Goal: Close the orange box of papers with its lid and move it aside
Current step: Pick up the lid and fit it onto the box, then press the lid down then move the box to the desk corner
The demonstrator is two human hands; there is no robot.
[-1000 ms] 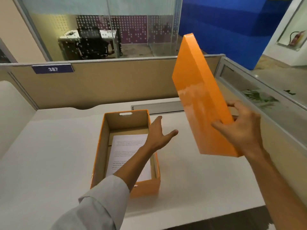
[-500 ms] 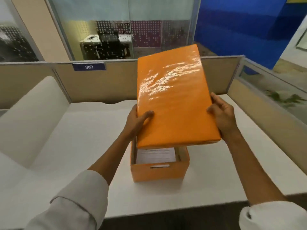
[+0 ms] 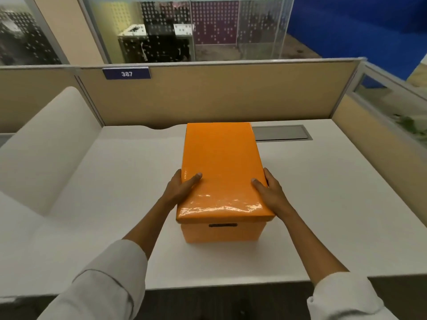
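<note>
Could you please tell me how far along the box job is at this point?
Done: the lid sits on the orange box. In hand: the left hand and right hand grip the lid's sides. Left: moving the box aside from mid-desk.

A white surface [image 3: 323, 204] lies under the hands; beyond them, a grey cable hatch [image 3: 280, 132], beige partition [image 3: 231, 93] and blue "387" plate [image 3: 126, 73].

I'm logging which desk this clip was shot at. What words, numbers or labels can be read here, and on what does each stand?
"387": white digits on a dark blue plate fixed to the top of the beige partition behind the desk.
The orange lid and the orange box under it show no print.
Nothing else in view carries readable text.
</note>
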